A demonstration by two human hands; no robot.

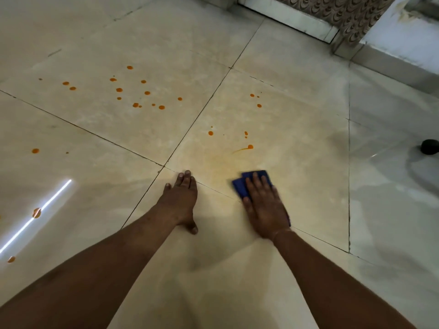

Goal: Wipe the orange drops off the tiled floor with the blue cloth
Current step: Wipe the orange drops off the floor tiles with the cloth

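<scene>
Nearest the camera, two bare forearms are reaching forward over the tiled floor (297, 143). The right hand (264, 207) is lying flat, fingers spread, pressing down on the blue cloth (240, 186), which is folded and showing beyond the fingertips and at the thumb side; the hand is not gripping it but pinning it to the tile. The left hand (181, 199) is resting open on the floor to the left of the cloth, fingers together, bracing just beside a grout crossing.

Just beyond the cloth, a faint orange haze is showing on the tile, and past that a smeared drop (250, 147) with a thin tail is sitting. Farther from the cloth, orange drops (147, 93) are lying scattered in a cluster up and to the left, with a few more at the far left edge. Well to the right of the cloth a small dark round object (429, 146) is standing. Farthest off, a patterned curtain (344, 13) is hanging down to the floor.
</scene>
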